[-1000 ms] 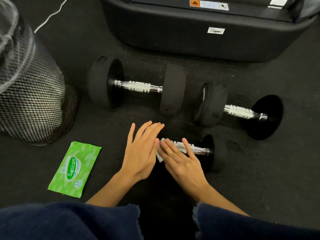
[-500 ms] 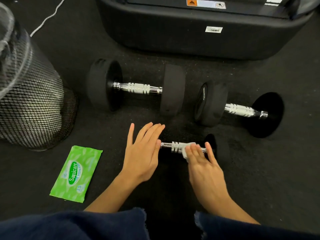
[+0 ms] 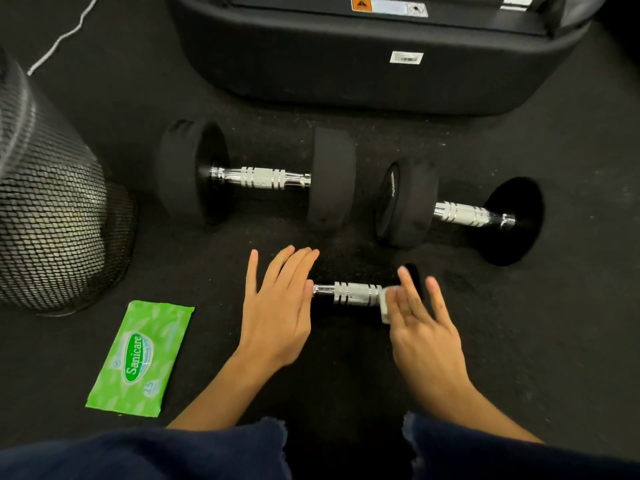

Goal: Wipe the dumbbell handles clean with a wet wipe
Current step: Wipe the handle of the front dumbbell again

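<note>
Three black dumbbells with chrome handles lie on the dark floor. The small near dumbbell's handle (image 3: 353, 293) lies between my hands. My left hand (image 3: 277, 306) rests flat with spread fingers over its left weight, hiding it. My right hand (image 3: 419, 317) presses a white wet wipe (image 3: 387, 303) against the handle's right end; the right weight (image 3: 414, 275) is mostly hidden behind my fingers. A larger dumbbell (image 3: 259, 178) lies at back centre, another (image 3: 464, 213) at back right.
A green Sanicare wipe pack (image 3: 140, 358) lies on the floor at left. A black mesh bin (image 3: 52, 220) stands at far left. A big black machine base (image 3: 363, 64) fills the back, with a white cable (image 3: 62, 36) beside it. My dark-clad knees (image 3: 173, 455) fill the bottom.
My right hand slid the wipe along the small dumbbell's handle from its left end to its right end. My left hand stayed flat on the left weight.
</note>
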`<state>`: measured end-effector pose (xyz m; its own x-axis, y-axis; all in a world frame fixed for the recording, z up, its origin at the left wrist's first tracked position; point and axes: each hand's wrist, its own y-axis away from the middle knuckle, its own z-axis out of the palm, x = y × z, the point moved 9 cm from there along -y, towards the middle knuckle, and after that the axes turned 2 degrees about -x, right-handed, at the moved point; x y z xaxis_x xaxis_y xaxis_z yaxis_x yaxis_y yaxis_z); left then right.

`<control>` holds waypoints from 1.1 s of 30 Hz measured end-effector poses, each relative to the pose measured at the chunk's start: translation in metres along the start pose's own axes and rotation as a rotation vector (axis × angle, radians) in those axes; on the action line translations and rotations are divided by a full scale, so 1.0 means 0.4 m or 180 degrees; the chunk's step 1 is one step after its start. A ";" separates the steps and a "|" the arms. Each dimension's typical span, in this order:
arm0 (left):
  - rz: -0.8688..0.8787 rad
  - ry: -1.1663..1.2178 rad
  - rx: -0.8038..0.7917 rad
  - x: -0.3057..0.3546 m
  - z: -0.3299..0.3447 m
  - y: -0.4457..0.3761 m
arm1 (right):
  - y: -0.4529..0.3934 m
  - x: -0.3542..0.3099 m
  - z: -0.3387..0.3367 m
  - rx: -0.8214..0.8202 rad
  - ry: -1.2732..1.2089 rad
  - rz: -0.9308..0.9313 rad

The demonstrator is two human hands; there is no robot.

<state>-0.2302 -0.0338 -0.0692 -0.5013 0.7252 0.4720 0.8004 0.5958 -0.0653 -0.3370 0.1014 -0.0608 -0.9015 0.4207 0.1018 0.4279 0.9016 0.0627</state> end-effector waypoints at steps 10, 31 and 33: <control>-0.0028 -0.0043 0.0030 0.004 -0.003 0.000 | 0.029 -0.003 0.024 -0.0162 -0.0092 -0.0013; -0.0088 0.0049 0.0049 0.003 0.002 -0.001 | -0.020 -0.007 0.002 0.0143 -0.0337 -0.0059; -0.0060 -0.0011 0.0041 0.006 -0.002 -0.001 | -0.004 -0.036 0.005 0.0101 -0.0400 -0.0266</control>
<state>-0.2315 -0.0327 -0.0674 -0.5174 0.7151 0.4701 0.7866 0.6137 -0.0679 -0.3249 0.0943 -0.0642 -0.9358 0.3516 -0.0277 0.3506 0.9359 0.0342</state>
